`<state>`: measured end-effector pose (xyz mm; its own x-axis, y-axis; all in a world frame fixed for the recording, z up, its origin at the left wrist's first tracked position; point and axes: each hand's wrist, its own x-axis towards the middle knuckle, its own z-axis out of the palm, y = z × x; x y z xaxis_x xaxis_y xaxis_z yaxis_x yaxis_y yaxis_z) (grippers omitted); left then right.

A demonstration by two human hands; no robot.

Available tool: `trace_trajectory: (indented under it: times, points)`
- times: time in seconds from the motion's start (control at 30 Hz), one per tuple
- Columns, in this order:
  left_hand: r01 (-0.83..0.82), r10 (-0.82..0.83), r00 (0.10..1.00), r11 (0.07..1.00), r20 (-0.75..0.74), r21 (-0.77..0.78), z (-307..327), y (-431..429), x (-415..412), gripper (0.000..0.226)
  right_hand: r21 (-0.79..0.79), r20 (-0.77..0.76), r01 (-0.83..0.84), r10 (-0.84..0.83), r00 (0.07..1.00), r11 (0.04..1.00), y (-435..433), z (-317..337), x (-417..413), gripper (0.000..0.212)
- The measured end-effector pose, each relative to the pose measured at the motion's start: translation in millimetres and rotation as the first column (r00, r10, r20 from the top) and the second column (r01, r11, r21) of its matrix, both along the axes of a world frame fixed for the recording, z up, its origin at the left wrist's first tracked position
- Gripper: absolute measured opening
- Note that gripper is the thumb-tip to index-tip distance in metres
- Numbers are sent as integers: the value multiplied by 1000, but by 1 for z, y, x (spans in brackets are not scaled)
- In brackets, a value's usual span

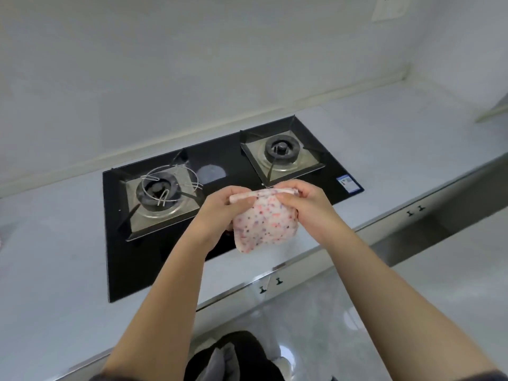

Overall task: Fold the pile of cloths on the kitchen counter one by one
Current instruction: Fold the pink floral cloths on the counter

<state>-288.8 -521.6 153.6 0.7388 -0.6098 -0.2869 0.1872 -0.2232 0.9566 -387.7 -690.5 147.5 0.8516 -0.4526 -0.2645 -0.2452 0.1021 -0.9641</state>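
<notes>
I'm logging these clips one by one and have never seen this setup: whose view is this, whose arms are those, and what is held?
No machine here: a person wears one wide-angle camera on the head, looking down at their own bare arms. The left hand and right hand both hold the top edge of a small speckled pink cloth, which hangs in the air between them. Under the hands lies a black two-burner gas hob, set into a pale kitchen counter. The left burner carries a wire ring. A pile of cloths does not show clearly in this view.
</notes>
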Motion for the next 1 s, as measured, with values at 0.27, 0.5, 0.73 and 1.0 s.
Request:
trace_trajectory:
  times: [0.27,0.5,0.73,1.0]
  points:
    - [-116,117,993,990,-8,78,-7,-140,-28,18,127,-76,152,-143,987,980,-117,-4,-44,18]
    - [-62,60,998,990,22,124,-31,-276,-15,24,55,-150,316,-305,941,947,-231,-22,-34,22]
    - [11,-10,1000,985,-3,171,-39,-399,16,17,154,-239,220,-180,954,963,-371,-24,-21,25]
    - [31,-7,989,986,-150,161,-53,-498,45,17,-10,-258,235,-230,938,972,-473,-39,23,19]
